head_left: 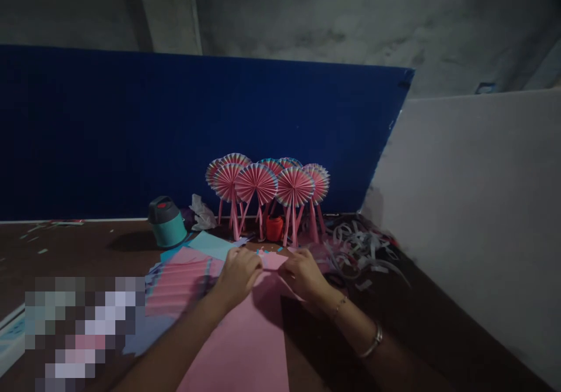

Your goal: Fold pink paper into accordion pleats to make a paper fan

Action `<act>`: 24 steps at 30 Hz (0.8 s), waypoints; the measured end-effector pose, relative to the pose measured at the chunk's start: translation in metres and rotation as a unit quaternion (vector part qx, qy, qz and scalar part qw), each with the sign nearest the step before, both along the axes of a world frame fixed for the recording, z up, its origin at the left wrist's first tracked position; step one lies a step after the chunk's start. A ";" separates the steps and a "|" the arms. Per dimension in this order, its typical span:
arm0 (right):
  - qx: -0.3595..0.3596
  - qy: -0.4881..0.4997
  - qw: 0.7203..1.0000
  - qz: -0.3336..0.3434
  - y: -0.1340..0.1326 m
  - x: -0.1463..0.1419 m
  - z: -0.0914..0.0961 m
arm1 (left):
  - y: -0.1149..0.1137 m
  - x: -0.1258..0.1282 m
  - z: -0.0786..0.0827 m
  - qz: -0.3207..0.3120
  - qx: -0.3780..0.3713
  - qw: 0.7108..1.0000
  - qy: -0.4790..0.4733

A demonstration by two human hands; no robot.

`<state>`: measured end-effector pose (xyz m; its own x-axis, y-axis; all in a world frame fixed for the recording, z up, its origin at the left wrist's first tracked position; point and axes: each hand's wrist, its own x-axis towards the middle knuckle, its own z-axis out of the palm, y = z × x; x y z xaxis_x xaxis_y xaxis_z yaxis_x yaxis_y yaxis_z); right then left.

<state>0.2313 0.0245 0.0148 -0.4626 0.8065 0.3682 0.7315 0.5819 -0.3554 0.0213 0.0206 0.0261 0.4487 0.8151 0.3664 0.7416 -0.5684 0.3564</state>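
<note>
A long pink paper sheet (245, 348) stretches from the bottom of the view up to both hands. My left hand (239, 276) pinches its far end, fingertips bent inward. Just to the right, my right hand (303, 275) is closed on the same end of the paper, which lifts a little between the hands. A bracelet and a bangle circle the right wrist. To the left of my left hand lies a pink pleated paper (179, 287) with blue edges. The exact fold under my fingertips is too dark to make out.
Several pink pleated paper fans (256, 184) stand on paper legs behind the hands, with a red object (274, 228) among them. A teal-and-black container (167, 222), a crumpled plastic bag (202, 212) and a light blue sheet (210, 245) are left. Paper strips (363, 243) pile up right.
</note>
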 end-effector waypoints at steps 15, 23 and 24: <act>-0.359 0.439 0.823 0.019 0.002 -0.052 -0.032 | 0.007 0.018 -0.034 -0.023 -0.391 0.618 -0.681; -0.353 0.365 0.862 -0.003 0.015 -0.042 -0.048 | 0.011 0.015 -0.033 0.064 -0.345 0.567 -0.745; -0.352 0.364 0.862 -0.002 0.016 -0.042 -0.048 | 0.011 0.016 -0.033 0.071 -0.346 0.562 -0.748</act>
